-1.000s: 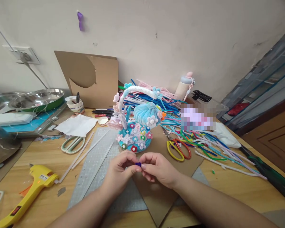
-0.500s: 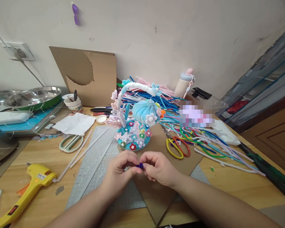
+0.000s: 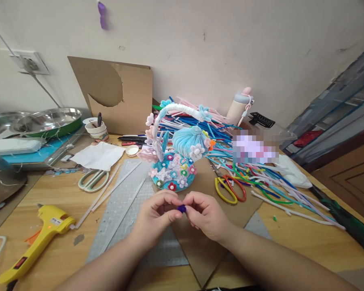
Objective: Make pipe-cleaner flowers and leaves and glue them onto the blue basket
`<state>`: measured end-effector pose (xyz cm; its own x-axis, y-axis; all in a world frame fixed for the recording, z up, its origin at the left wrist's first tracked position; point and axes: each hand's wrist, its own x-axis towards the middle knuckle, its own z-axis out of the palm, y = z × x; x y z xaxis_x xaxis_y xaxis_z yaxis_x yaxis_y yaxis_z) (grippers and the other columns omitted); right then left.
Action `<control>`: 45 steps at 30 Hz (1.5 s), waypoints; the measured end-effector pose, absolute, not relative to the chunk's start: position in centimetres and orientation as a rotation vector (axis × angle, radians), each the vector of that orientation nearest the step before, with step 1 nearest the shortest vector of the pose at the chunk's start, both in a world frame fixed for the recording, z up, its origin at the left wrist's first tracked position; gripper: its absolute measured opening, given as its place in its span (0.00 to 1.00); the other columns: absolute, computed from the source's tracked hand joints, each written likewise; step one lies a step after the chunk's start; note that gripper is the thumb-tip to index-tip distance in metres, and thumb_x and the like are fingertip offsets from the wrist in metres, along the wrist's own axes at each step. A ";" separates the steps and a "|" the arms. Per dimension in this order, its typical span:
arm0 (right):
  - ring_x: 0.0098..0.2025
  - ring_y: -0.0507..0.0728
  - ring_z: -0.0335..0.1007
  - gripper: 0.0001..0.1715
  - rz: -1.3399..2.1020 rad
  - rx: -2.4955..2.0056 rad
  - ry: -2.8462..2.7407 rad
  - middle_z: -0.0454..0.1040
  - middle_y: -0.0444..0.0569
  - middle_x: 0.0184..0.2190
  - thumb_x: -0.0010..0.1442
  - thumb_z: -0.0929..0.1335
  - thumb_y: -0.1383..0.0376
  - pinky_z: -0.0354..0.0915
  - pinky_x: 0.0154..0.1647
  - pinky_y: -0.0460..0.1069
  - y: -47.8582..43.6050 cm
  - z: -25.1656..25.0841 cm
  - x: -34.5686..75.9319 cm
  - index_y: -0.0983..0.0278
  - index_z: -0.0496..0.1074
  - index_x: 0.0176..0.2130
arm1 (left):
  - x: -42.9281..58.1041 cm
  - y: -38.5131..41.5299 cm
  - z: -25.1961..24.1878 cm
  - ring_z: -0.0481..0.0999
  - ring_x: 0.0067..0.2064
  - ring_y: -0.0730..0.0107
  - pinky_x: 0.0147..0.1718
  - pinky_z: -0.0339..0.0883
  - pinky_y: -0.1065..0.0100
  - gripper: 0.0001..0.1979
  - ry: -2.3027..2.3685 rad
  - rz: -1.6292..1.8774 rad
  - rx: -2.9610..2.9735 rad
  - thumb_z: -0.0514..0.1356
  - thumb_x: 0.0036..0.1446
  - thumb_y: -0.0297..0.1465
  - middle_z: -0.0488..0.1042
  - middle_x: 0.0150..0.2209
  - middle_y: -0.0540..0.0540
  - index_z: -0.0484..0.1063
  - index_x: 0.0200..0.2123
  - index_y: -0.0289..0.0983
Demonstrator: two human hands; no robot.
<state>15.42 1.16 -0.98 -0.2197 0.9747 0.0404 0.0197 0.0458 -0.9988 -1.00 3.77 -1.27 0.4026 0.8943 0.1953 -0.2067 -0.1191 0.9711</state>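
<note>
A small dark purple piece [image 3: 182, 208] is pinched between the fingertips of both hands, low in the middle of the view. My left hand [image 3: 159, 214] grips it from the left with thumb and fingers. From the right, my right hand [image 3: 204, 212] pinches the same piece, its fingers curled. Just beyond the hands stands a fuzzy craft with a blue flower-covered base [image 3: 155, 174], a white arched handle [image 3: 178, 108] and a light blue shell [image 3: 186, 141] hanging from it. The purple piece is partly covered by the fingers.
A yellow glue gun [image 3: 45, 230] lies at the left. Yellow and orange scissors [image 3: 226, 190] rest on brown cardboard [image 3: 200, 250], which overlaps a grey cutting mat [image 3: 121, 202]. Coloured pipe cleaners [image 3: 279, 182] spread at the right. Pale green scissors [image 3: 94, 180] lie by a white cloth [image 3: 100, 156].
The whole view has shifted slightly, so things stand a little farther right. The purple piece has turned a little between the fingertips; both hands still hold it.
</note>
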 end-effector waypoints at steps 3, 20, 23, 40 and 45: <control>0.20 0.47 0.53 0.05 1.164 -1.088 -1.495 0.62 0.40 0.19 0.53 0.65 0.66 0.52 0.20 0.43 1.0 -0.9 15.5 0.65 0.67 0.27 | -0.9 3.8 -1.1 0.70 0.34 0.70 0.33 0.63 0.70 0.09 0.674 1.050 1.258 0.69 0.44 0.33 0.71 0.31 0.48 0.75 0.28 0.36; 0.18 0.47 0.54 0.07 1.259 -0.944 -1.496 0.60 0.40 0.16 0.56 0.65 0.63 0.52 0.18 0.43 0.6 -0.7 15.5 0.63 0.69 0.28 | -0.8 3.6 -2.0 0.66 0.33 0.73 0.35 0.59 0.70 0.09 0.509 0.910 1.060 0.68 0.47 0.37 0.67 0.30 0.50 0.76 0.27 0.37; 0.18 0.48 0.55 0.08 1.292 -0.930 -1.501 0.60 0.40 0.16 0.56 0.65 0.62 0.53 0.19 0.44 0.5 -0.7 15.6 0.63 0.70 0.29 | -0.8 3.5 -1.9 0.66 0.32 0.74 0.34 0.58 0.71 0.09 0.486 0.883 1.018 0.68 0.46 0.37 0.67 0.29 0.51 0.76 0.26 0.38; 0.21 0.48 0.56 0.06 1.083 -0.948 -1.561 0.62 0.41 0.20 0.57 0.63 0.68 0.55 0.23 0.44 0.2 -0.5 15.7 0.64 0.68 0.28 | -1.8 3.5 0.1 0.72 0.39 0.67 0.39 0.65 0.65 0.03 0.542 0.938 1.440 0.62 0.53 0.28 0.72 0.34 0.46 0.76 0.34 0.38; 0.23 0.49 0.56 0.05 1.036 -1.032 -1.547 0.63 0.41 0.21 0.54 0.63 0.69 0.55 0.24 0.44 0.3 -0.6 15.5 0.64 0.67 0.27 | -2.0 3.4 0.6 0.73 0.39 0.66 0.39 0.66 0.65 0.04 0.611 0.904 1.564 0.60 0.54 0.26 0.73 0.35 0.44 0.73 0.35 0.36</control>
<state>15.46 0.28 -0.57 -0.1697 0.9517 0.2558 0.1263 0.2784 -0.9521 -1.95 3.41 0.60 0.5645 0.7971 0.2146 -0.0982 -0.1932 0.9762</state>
